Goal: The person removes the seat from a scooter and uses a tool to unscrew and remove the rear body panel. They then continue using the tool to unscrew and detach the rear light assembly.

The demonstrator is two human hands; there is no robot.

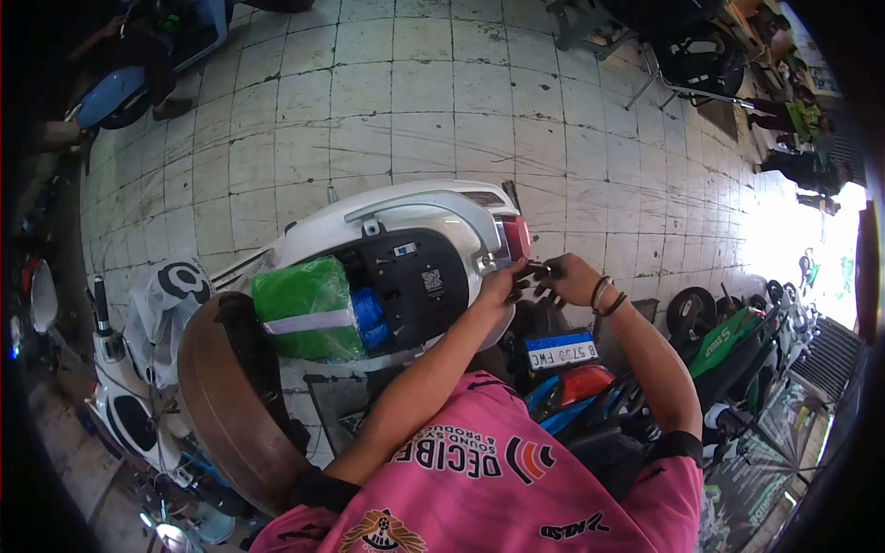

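A white scooter (323, 218) stands before me with its brown seat (221, 396) tipped up, showing the black storage area (429, 267). My left hand (501, 284) is closed in a pinch beside the red tail light (516, 238), at the scooter's rear. Close to it, my right hand (570, 279), with bands on the wrist, has its fingers curled together. A small dark piece (530, 270) shows between the two hands; its kind is too small to tell. A green plastic-wrapped package (304, 300) and a blue bundle (371, 316) lie in the opened seat area.
Behind my right forearm is another motorbike with a number plate (562, 351). More motorbikes (728, 341) line the right side. A white scooter (138, 415) stands at left, a blue one (101, 97) at upper left beside a person. White tiled floor (415, 101) stretches beyond.
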